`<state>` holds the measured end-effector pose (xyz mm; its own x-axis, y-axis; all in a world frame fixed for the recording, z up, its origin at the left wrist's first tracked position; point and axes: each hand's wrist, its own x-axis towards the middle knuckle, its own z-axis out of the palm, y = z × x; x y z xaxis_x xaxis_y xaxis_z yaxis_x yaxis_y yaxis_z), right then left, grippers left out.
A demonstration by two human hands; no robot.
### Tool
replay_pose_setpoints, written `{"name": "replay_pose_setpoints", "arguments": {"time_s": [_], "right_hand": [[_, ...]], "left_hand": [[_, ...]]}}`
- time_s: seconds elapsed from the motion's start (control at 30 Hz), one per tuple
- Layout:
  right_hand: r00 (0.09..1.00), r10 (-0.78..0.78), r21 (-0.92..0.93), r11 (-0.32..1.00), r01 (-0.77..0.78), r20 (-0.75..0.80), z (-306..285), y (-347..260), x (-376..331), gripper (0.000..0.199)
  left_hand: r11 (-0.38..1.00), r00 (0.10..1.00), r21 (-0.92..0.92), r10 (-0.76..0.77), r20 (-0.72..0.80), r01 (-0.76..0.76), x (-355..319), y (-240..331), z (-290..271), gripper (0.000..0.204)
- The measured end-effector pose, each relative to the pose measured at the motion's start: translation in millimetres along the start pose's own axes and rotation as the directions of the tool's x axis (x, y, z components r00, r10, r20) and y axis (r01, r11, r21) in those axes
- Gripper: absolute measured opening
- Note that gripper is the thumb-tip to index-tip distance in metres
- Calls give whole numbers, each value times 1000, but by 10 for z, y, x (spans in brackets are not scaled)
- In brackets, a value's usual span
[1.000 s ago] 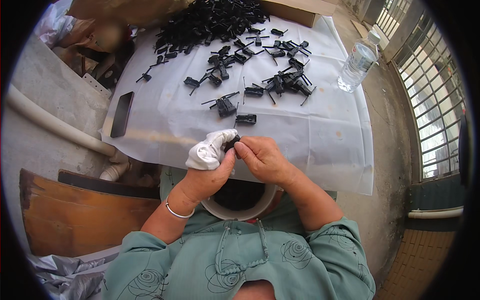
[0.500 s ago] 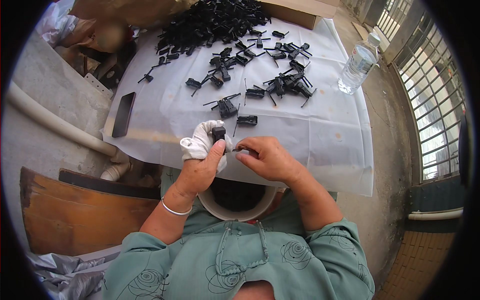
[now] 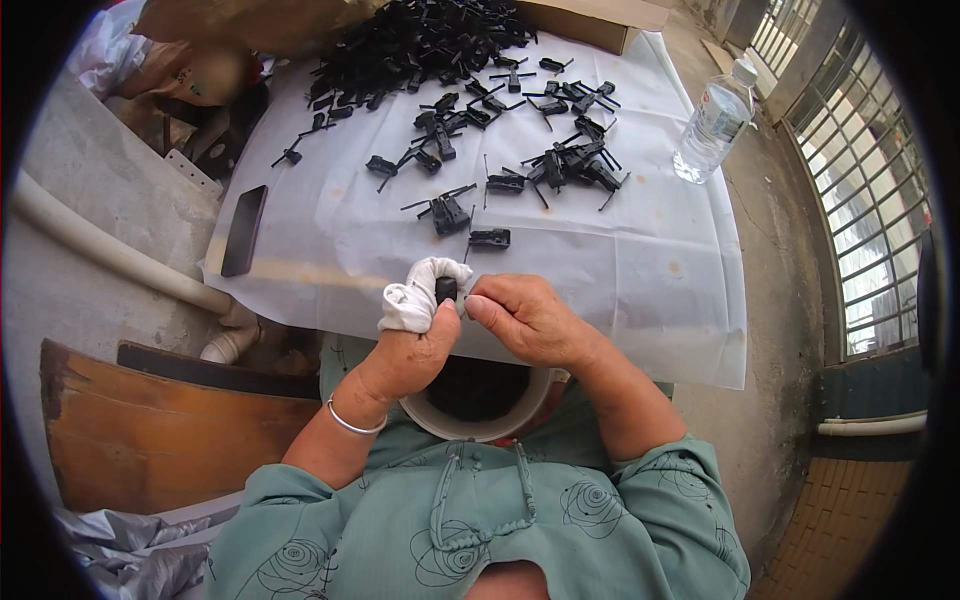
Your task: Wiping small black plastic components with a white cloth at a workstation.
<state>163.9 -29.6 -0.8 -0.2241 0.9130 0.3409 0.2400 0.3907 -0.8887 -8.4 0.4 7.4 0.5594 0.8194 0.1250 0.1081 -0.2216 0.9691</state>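
Observation:
My left hand (image 3: 412, 352), its fingers covered by a white cloth glove (image 3: 408, 306) with the thumb bare, is closed on a small black plastic part (image 3: 446, 290). Thumb and fingers of my right hand (image 3: 535, 322) are pinched together just to the right of that part. Whatever they grip is too small or hidden to name. Beyond my hands, a similar black part (image 3: 489, 239) with a thin prong and a larger black part (image 3: 449, 214) with prongs lie on the white sheeting (image 3: 640, 300) covering the table.
Loose black parts (image 3: 560, 165) lie farther back, before a large heap (image 3: 430, 45). A water bottle (image 3: 715, 125) stands on the right, a dark flat rectangular object (image 3: 245, 230) lies left. Below my hands, a white bucket (image 3: 548, 390) holds dark contents. A cardboard box (image 3: 590, 25) sits behind.
My left hand has moved slightly right and nearer to me, tilting the black part. The fingers of my right hand have closed in tighter beside it.

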Motion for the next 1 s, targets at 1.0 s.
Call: {"name": "replay_pose_setpoints", "arguments": {"time_s": [1.0], "right_hand": [[999, -38, -419, 908, 23, -27, -155, 100, -7, 28]], "left_hand": [[938, 985, 335, 32, 171, -89, 197, 32, -108, 32]]}}
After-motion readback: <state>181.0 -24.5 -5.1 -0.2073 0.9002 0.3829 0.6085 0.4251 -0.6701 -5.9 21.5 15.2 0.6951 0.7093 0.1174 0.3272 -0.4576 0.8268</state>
